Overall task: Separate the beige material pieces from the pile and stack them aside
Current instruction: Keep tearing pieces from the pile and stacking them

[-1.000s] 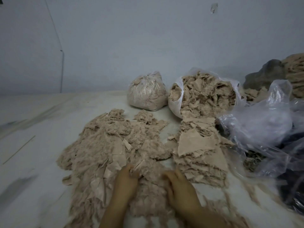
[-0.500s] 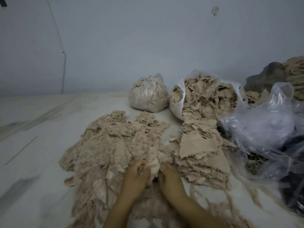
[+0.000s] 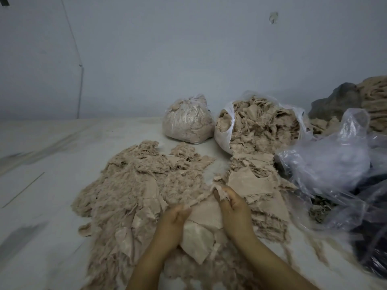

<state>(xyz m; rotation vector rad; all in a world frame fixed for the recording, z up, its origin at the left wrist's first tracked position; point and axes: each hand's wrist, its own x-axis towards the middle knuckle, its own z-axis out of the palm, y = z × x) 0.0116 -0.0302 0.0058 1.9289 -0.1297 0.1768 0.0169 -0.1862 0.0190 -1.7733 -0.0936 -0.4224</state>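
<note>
Two bare hands are holding one beige piece [image 3: 206, 214] between them. The left hand [image 3: 170, 223] has its fingers curled round the near left edge of the piece. The right hand [image 3: 232, 206] pinches the far corner with bent fingers and thumb, a bit higher and farther away than the left hand. The piece is stretched flat between the two hands. It is a thin, pale beige sheet with a fine woven look and ragged, fuzzy edges. A second smooth flap hangs down from it below the left hand's fingers.

The big pile [image 3: 134, 189] lies under and to the left of the left hand. It is fluffy and torn, the same beige colour, with some flat bits mixed in. The stack [image 3: 255, 183] of flat beige pieces sits just past the right hand and a little to its right, touching the hand's far side.

Farther away past the right hand is an open white bag [image 3: 222, 130] full of more beige scraps. Left of that bag is a tied clear bag [image 3: 187, 120], also full of beige stuff. To the right of the right hand is a heap of crinkly clear plastic [image 3: 326, 164]. Everything sits on a pale floor [image 3: 41, 185] by a grey-blue wall [image 3: 167, 49].
</note>
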